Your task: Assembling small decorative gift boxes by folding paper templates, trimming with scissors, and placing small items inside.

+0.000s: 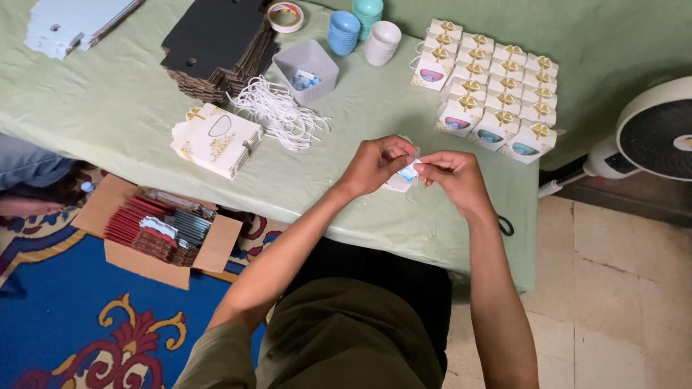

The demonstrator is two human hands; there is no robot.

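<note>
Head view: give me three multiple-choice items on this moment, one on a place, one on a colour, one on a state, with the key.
1. Where does the bunch of white cords lie?
A. beside the grey bin
B. on the rug
C. in the cardboard box

2. What colour is the tablecloth?
A. red
B. pale green
C. black

3. What are the left hand and right hand doing?
A. resting flat, empty
B. together pinching a small white and blue piece
C. lifting a cup

Key: 1 A, cords lie just below the bin; 2 B, cloth reads pale green; 3 B, both sets of fingertips meet on the piece.
</note>
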